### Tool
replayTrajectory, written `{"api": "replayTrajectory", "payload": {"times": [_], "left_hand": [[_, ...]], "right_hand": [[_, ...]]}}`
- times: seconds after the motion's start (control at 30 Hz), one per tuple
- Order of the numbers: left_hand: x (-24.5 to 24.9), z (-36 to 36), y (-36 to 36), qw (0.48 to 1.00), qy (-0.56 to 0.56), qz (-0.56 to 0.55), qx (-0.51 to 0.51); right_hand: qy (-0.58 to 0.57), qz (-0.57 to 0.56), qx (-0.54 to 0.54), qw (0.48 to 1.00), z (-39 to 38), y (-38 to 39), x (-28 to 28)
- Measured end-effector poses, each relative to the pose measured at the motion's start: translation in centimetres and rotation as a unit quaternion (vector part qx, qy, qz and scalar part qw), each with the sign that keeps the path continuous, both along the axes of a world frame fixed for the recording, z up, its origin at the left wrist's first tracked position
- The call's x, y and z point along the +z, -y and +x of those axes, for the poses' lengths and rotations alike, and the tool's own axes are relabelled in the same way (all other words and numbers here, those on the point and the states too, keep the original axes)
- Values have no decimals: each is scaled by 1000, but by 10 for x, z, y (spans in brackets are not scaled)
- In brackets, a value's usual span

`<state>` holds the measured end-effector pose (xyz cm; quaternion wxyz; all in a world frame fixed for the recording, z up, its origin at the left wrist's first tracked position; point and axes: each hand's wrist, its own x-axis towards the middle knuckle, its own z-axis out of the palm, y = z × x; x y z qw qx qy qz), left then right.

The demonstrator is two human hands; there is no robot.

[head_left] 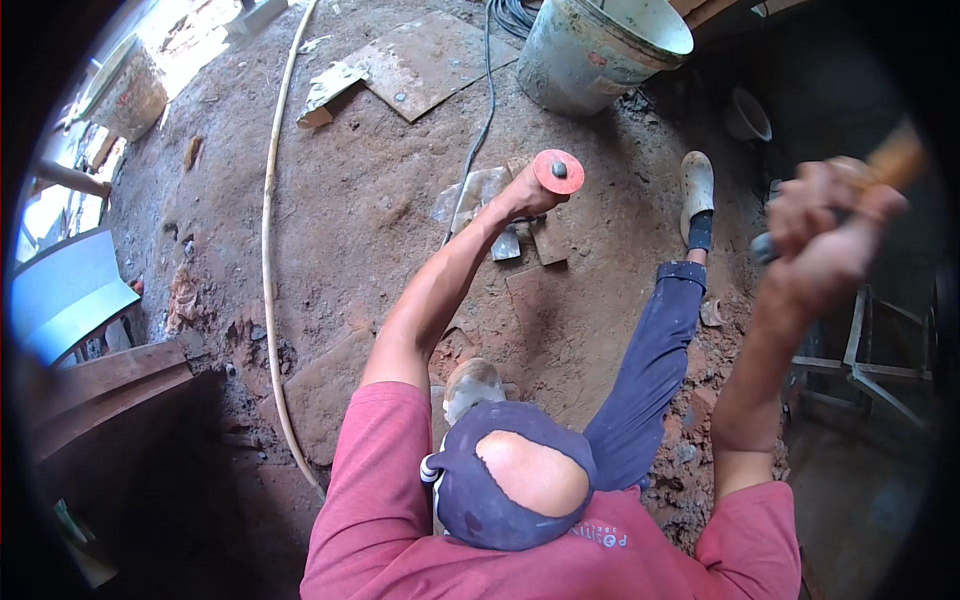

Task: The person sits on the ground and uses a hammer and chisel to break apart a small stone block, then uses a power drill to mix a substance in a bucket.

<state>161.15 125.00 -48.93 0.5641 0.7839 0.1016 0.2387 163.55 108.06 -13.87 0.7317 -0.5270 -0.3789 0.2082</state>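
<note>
Chisel (557,170), red-guarded, is gripped in the left hand (525,195) over the dirt floor (350,220); the right hand (825,225) clenches what seems a hammer (893,160), blurred. A bucket (590,50) stands beyond.

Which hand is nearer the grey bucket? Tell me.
Left. The left hand, gripping the red-guarded chisel, sits just below the bucket in view; the right hand, raised with a hammer, is farther off to the side.

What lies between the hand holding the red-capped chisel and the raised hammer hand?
Head view: between left hand and right hand, a pale shoe and blue trouser leg, over dirt.
</note>
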Motion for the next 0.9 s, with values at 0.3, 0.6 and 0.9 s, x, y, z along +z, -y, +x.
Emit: {"api": "replayTrajectory", "payload": {"times": [0.3,0.6,0.9], "left_hand": [[-7,0,3,993,107,-44,22],[4,-1,0,998,36,-53,2],[0,4,0,1000,-13,-8,15]], "right_hand": [[-75,-455,-54,886,8,59,-182],[119,-422,-26,898,0,54,-203],[29,18,9,999,6,-4,0]]}}
